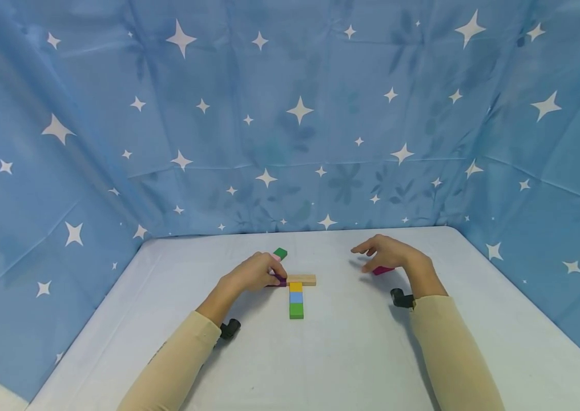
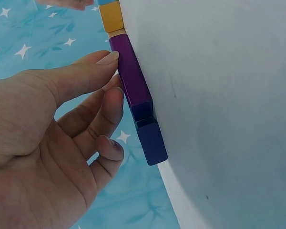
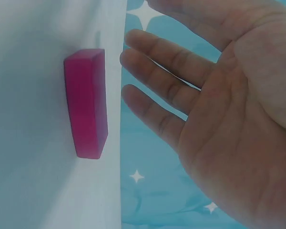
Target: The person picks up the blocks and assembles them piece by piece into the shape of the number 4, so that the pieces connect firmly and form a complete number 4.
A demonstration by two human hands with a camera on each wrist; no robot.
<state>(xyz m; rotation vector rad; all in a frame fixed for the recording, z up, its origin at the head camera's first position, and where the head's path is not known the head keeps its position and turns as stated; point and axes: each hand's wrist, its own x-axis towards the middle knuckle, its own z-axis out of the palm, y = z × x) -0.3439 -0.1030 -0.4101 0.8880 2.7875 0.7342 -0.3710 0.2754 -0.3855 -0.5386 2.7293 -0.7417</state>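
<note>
In the head view my left hand (image 1: 255,272) pinches a purple block (image 1: 281,281) lying on the table, its far end against a plain wooden block (image 1: 302,279). The left wrist view has the thumb on one side of the purple block (image 2: 132,71) and the fingers on the other. A dark blue block (image 2: 152,143) sits at its near end. Below the wooden block runs a column of yellow (image 1: 295,287), light blue (image 1: 296,297) and green (image 1: 296,311) blocks. My right hand (image 1: 389,253) hovers, fingers spread, by a magenta block (image 3: 85,105) without touching it.
Behind the left hand lie another green block (image 1: 281,253) and a pink block (image 1: 277,258), partly hidden. The white-covered table (image 1: 351,354) is bordered by a blue star-patterned curtain (image 1: 300,142) at the back and sides.
</note>
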